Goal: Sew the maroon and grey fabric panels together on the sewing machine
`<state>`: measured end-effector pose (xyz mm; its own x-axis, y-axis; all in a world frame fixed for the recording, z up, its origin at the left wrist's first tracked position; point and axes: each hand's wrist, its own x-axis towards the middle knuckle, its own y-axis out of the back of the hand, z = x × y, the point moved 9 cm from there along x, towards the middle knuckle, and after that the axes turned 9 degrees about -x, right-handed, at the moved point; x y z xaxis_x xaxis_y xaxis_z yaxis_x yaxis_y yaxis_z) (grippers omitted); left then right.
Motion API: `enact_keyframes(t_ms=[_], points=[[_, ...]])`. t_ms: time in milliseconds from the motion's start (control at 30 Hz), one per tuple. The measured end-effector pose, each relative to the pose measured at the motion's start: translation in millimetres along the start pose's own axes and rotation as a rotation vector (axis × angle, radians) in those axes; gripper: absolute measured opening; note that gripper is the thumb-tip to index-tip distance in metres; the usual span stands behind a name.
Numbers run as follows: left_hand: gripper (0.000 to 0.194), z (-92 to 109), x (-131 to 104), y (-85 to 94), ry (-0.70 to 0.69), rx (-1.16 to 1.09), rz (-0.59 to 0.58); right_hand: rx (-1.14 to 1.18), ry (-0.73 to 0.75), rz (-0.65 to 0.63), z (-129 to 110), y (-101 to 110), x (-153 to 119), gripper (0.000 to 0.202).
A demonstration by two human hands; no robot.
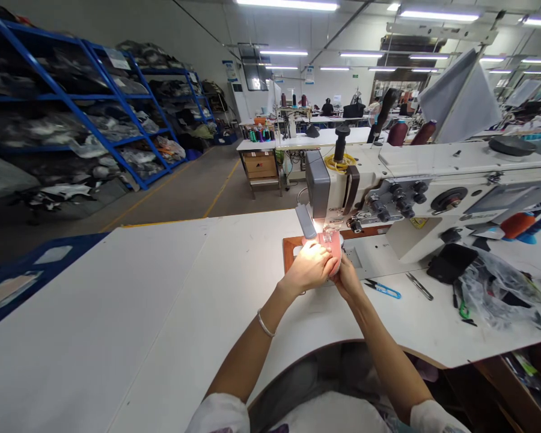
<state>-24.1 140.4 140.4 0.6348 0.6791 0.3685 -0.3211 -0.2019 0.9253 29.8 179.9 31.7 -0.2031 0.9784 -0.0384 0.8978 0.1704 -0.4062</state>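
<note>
Two hands: left hand (312, 266) and right hand (348, 280), fingers closed on pink piece (336, 243); piece at sewing machine (415, 160), not off yet; stitching done or left unclear

Sewing machine (437, 174), 1. Hands, 2: left hand (313, 264) and right hand (348, 278), both at the machine's needle end. Pink piece (335, 255), 1, under the machine's needle end. Bracelet (265, 323), 1, nearer the wearer than the machine. Thread snips, 2, in front of the machine: blue-handled pair (383, 288), 1; metal pair (419, 286), 1. Large maroon cones (397, 133), 2, just behind the machine. Orange cone (517, 225), 1, by the machine's right end. Clear plastic bag (500, 291), 1, before that end. Round black disc (513, 145), 1, atop the machine.
</note>
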Motion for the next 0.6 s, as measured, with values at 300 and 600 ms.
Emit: enact_keyframes(t_ms=[300,600], points=[[0.033,-6.7,-2.7,-5.2,0.064,0.014,0.205,0.057,0.024,0.039,3.7,5.9,9.3,0.031],[0.027,-19.4,-7.3,-11.6,0.139,0.060,0.383,0.088,0.082,0.034,0.9,3.3,19.8,0.031]])
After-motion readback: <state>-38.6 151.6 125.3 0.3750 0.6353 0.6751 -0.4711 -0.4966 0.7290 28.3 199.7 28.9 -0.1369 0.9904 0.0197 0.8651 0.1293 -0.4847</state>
